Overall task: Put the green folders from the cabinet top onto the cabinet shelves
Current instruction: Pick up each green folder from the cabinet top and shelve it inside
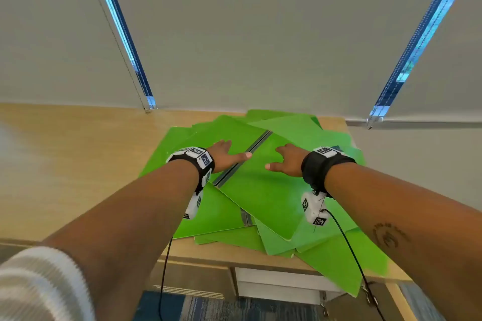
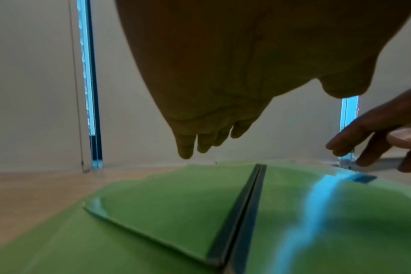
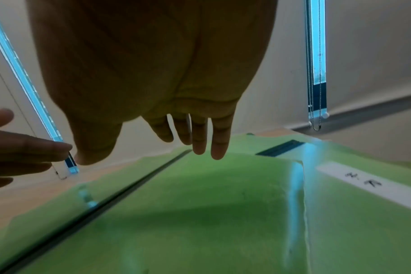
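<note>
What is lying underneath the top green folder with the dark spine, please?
Under the top green folder lie more green folders, fanned askew on the wooden cabinet top. One bears a white label. How many are stacked is hidden.

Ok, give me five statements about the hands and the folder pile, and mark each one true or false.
1. The flat green plastic folders lie in a messy overlapping pile on the light wooden cabinet top. True.
2. The left hand grips a folder lifted clear of the pile. False: its fingers are straight above the pile, and no folder is lifted.
3. The right hand is spread open, holding nothing. True.
4. A dark grey spine strip runs between the two hands. True.
5. The pile sits well inside the cabinet top's edges. False: a folder corner hangs over the front edge.
</note>
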A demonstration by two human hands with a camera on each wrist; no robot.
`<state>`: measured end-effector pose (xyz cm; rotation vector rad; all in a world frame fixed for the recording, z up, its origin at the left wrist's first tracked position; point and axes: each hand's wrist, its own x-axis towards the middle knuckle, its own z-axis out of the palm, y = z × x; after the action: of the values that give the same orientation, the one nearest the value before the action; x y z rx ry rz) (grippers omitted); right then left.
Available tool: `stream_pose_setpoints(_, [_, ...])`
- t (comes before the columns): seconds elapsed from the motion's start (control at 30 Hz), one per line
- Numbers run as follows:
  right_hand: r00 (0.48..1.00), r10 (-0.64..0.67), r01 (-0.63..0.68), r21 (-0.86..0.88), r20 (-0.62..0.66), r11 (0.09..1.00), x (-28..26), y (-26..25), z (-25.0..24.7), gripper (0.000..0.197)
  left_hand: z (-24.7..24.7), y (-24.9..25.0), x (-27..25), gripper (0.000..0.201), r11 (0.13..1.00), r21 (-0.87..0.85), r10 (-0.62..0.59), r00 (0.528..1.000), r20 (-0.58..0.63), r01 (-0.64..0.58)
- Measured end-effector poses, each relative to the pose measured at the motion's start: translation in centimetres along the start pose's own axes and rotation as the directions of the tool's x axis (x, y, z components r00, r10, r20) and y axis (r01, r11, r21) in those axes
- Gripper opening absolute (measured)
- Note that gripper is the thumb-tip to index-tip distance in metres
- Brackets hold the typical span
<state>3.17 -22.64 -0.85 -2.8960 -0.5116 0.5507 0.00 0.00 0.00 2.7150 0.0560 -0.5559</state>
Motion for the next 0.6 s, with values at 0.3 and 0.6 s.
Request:
stream_pose_setpoints(0.3, [0.993, 0.111, -0.111, 0.007, 0.031, 0.994, 4.3, 2.1, 5.1, 0.085, 6.3, -2.8, 5.2, 0.136, 0.951, 0.254, -0.201, 0.976, 0.080, 0.176])
stream_pose_setpoints(0.6, [0.963, 0.235, -0.232, 0.038, -0.131, 0.972, 8.0, 4.2, 5.8, 0.094, 9.9, -4.9, 6.2, 0.154, 0.961, 0.183, -0.222, 0.973, 0.061, 0.208])
